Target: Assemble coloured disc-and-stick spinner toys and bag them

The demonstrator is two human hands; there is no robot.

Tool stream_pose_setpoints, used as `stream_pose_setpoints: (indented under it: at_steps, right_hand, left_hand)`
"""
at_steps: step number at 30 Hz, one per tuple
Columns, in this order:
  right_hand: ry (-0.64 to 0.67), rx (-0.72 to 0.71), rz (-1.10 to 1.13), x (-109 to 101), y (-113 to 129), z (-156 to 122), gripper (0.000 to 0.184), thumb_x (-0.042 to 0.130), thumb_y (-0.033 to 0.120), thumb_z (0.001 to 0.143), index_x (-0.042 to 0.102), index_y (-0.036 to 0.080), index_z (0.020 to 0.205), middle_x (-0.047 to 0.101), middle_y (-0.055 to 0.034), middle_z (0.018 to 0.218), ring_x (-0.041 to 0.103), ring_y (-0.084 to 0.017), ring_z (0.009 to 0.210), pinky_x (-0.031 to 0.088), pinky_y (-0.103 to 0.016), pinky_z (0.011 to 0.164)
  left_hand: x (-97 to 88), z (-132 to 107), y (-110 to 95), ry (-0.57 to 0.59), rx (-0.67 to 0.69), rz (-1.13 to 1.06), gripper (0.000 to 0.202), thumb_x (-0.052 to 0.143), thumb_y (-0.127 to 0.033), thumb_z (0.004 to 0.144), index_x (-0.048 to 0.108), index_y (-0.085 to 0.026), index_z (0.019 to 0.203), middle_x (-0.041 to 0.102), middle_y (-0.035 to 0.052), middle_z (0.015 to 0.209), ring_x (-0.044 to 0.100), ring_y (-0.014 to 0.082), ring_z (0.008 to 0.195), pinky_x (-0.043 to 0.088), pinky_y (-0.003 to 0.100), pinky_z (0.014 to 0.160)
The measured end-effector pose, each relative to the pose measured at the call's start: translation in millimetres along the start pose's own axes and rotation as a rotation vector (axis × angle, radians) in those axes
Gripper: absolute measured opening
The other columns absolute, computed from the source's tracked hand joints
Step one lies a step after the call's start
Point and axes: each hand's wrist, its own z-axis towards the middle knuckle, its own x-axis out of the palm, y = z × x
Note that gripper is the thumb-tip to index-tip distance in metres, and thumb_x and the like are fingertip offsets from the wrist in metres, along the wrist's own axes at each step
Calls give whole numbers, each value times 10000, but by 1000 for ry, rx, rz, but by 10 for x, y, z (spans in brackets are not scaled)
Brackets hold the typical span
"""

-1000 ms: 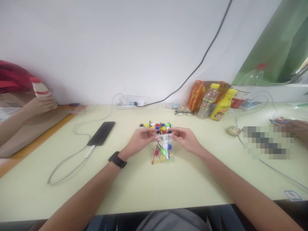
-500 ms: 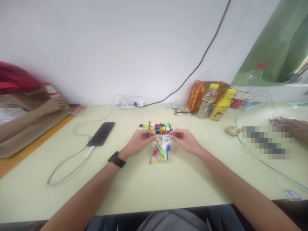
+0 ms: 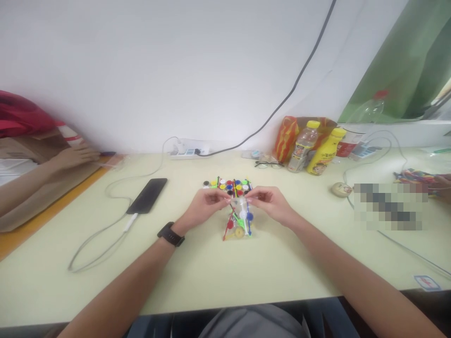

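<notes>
A small clear plastic bag (image 3: 241, 225) hangs between my hands, just above the table. Inside it show coloured arrow-shaped sticks and round discs in red, green, white, blue and yellow. My left hand (image 3: 210, 203), with a black watch on the wrist, pinches the bag's upper left corner. On the upper right corner, the fingertips of my right hand (image 3: 267, 202) are closed the same way. Behind the bag lie rows of coloured discs and arrow sticks (image 3: 229, 184), partly hidden by my hands.
A black phone (image 3: 147, 196) on a white cable lies left. Glasses (image 3: 269, 165), a clear bottle (image 3: 303, 148) and a yellow bottle (image 3: 326, 152) stand at the back right. A round tan object (image 3: 341, 189) sits on the right. Other people's hands show at both sides.
The bag has swung slightly to the right and its top is drawn narrower between my fingers. At the far right another person's hand has moved back from some colourful items.
</notes>
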Motion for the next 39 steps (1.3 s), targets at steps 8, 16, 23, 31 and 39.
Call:
stream_pose_setpoints:
  at_steps: [8, 16, 23, 31, 39]
  right_hand:
    - [-53, -36, 38, -24, -96, 15, 207, 782, 388, 819, 854, 252, 958, 677, -52, 885, 603, -187, 796, 485, -333, 717]
    - [-83, -123, -3, 27, -69, -5, 202, 755, 414, 847, 857, 268, 942, 695, -73, 911, 642, -211, 833, 512, -353, 731]
    - [-6, 7, 6, 45, 0, -15, 329, 756, 522, 850, 781, 198, 897, 690, -44, 812, 597, -168, 705, 488, -304, 647]
    - [146, 180, -119, -45, 55, -5, 449, 752, 602, 830, 697, 165, 740, 536, 21, 581, 445, -110, 538, 348, -250, 503]
    - [181, -1, -298, -92, 90, -34, 352, 676, 482, 923, 685, 162, 775, 589, 4, 678, 476, -126, 635, 397, -262, 591]
  left_hand:
    - [-3, -26, -11, -74, 19, -20, 216, 822, -371, 836, 842, -197, 963, 780, 92, 927, 690, 198, 818, 567, 305, 742]
    - [14, -24, -22, 21, -103, -39, 347, 815, -453, 839, 812, -189, 1064, 750, 64, 825, 623, 153, 681, 502, 263, 611]
    - [-18, -18, -10, 176, -107, 38, 298, 732, -476, 907, 810, -191, 938, 787, 73, 936, 704, 193, 816, 544, 272, 702]
    - [-56, 4, 5, 155, -17, 221, 322, 688, -477, 932, 797, -177, 895, 765, 61, 861, 670, 195, 784, 531, 292, 712]
    - [-73, -14, -92, 236, -9, 227, 359, 658, -474, 963, 750, -152, 835, 681, 32, 756, 566, 138, 695, 455, 254, 653]
